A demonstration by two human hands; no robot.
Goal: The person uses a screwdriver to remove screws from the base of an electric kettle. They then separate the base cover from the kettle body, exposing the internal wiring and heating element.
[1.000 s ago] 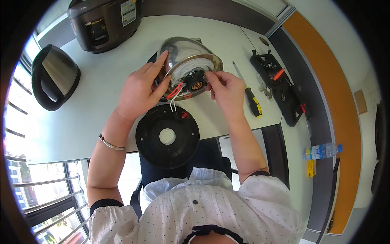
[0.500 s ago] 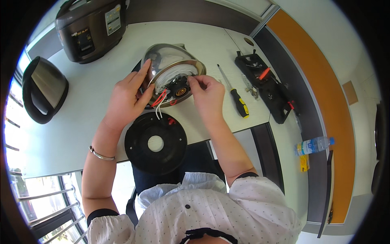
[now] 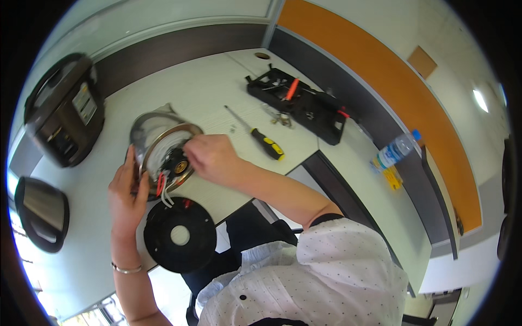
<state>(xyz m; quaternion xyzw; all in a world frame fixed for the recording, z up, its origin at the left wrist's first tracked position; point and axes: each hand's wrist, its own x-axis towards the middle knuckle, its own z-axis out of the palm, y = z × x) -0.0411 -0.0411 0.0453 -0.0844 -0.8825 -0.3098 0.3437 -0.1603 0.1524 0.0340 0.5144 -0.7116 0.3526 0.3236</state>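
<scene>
A shiny metal kettle body (image 3: 142,130) lies on its side on the table, its open bottom toward me. Inside the rim sits a black round controller (image 3: 175,163) with a brass-coloured ring, and red and white wires (image 3: 164,187) run out of it. The wires lead to a black round base cover (image 3: 157,239) with a hole in its middle, at the table's near edge. My left hand (image 3: 129,190) grips the kettle's left side, thumb at the rim. My right hand (image 3: 212,157) is pinched at the controller's right side; what its fingertips hold is hidden.
A yellow-black screwdriver (image 3: 266,144) lies to the right, near small loose parts (image 3: 280,117) and an open black tool case (image 3: 315,111). A second kettle (image 3: 41,212) and an electric cooker (image 3: 68,117) stand left. A water bottle (image 3: 394,152) is at far right.
The whole view has swung, so the table's things appear further left. My left hand still holds the kettle; my right hand stays at the controller, its fingers more bunched.
</scene>
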